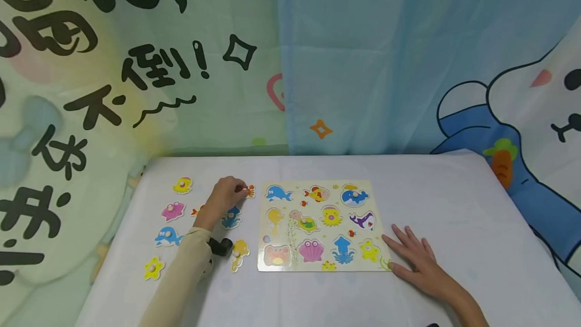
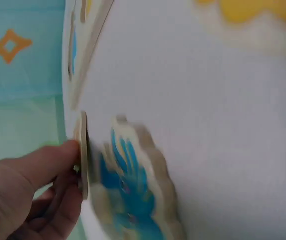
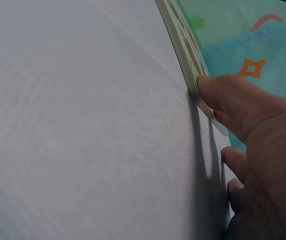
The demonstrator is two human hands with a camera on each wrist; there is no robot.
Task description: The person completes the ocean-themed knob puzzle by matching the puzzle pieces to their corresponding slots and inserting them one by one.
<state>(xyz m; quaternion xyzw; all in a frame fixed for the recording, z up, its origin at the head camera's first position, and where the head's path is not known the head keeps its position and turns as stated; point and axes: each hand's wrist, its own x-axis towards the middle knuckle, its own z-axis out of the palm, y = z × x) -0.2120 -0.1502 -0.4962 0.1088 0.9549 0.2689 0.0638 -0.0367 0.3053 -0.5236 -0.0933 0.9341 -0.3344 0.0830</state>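
My left hand (image 1: 224,197) pinches a small orange-red puzzle piece (image 1: 250,192) between thumb and fingers, left of the board's upper corner. Seen edge-on in the left wrist view, the piece (image 2: 84,155) is a thin wooden plate. Close by lies a blue squid piece (image 1: 231,217), blurred in the left wrist view. The sea-animal puzzle board (image 1: 333,269) lies flat with coloured pictures. At its lower right edge rests my right hand (image 1: 419,266), fingers spread; in the right wrist view its thumb (image 3: 222,92) touches the board's edge (image 3: 182,62).
Left of the board lie a yellow octopus piece (image 1: 182,185), a pink shell (image 1: 173,211), a blue dolphin (image 1: 168,236), a yellow star (image 1: 154,268) and a yellow seahorse (image 1: 239,255). A fish piece (image 1: 195,212) is partly hidden by the left wrist. Printed curtains hang behind the white table (image 1: 340,299).
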